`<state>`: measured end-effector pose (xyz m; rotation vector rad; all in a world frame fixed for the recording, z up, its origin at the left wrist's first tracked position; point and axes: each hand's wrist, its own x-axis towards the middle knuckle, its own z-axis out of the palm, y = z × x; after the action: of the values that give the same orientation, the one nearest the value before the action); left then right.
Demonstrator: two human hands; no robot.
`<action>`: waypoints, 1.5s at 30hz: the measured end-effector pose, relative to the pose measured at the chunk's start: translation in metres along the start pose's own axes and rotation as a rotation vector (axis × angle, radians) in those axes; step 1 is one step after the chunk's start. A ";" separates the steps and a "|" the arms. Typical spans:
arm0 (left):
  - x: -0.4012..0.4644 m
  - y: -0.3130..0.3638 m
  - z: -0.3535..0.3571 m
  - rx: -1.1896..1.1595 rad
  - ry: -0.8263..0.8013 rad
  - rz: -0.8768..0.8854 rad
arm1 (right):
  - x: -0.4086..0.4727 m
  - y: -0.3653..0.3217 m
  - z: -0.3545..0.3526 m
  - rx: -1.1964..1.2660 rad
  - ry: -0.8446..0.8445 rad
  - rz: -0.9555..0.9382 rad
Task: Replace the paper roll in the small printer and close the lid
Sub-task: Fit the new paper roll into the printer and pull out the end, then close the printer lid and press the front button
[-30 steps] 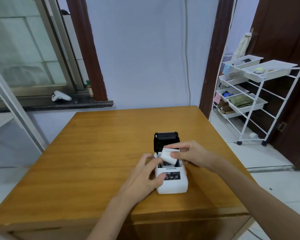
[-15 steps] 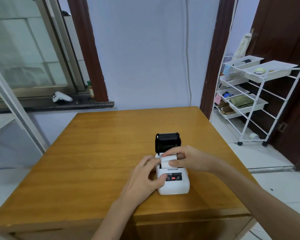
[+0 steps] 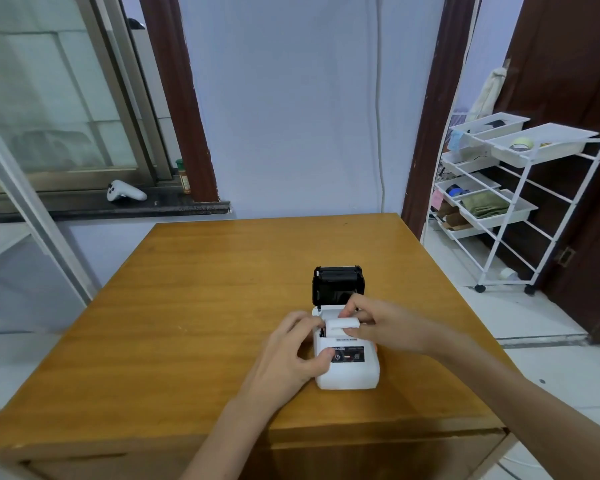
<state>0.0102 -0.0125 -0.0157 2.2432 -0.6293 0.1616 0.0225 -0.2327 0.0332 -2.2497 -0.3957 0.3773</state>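
**Two hands on the printer, roll half seated, lid up**

Two hands at work near the front edge of the wooden table [image 3: 187, 306]. Left hand [image 3: 288, 355] clasped round the left flank of the small white printer [image 3: 347, 370], thumb pressed to the front face beside the control panel, fingers curled up toward the open bay; a steadying hold, not a lift. Right hand [image 3: 385, 327] pinched on the paper roll [image 3: 340, 325], thumb in front, fingers over the back and right end. Roll low in the bay behind the control panel, top surface showing between the two hands; fully bedded or not, impossible to tell from here.

Long axis of the roll across the printer, left to right, parallel with the front face. Black lid [image 3: 338, 285] upright on its hinge at the far edge, directly behind the roll and just beyond the right fingertips. Right hand nearer the lid; left hand lower and nearer the body.

Probably the seating step: roll pressed down until level, loose end drawn forward over the front lip. Then the lid, swung toward the wearer and down. Fingers over the back of the roll squarely in the path of that swing, so out of the bay first. Paper tail position unclear, hidden under the right thumb. Likely risk: a skewed roll or trapped tail under the lid.
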 end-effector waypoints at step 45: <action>0.000 0.002 -0.006 -0.214 0.039 -0.157 | 0.014 -0.004 -0.014 0.520 0.585 0.168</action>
<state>0.0095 -0.0096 -0.0099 2.0667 -0.4261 0.0565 0.0395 -0.2336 0.0432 -1.7729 0.1854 -0.0994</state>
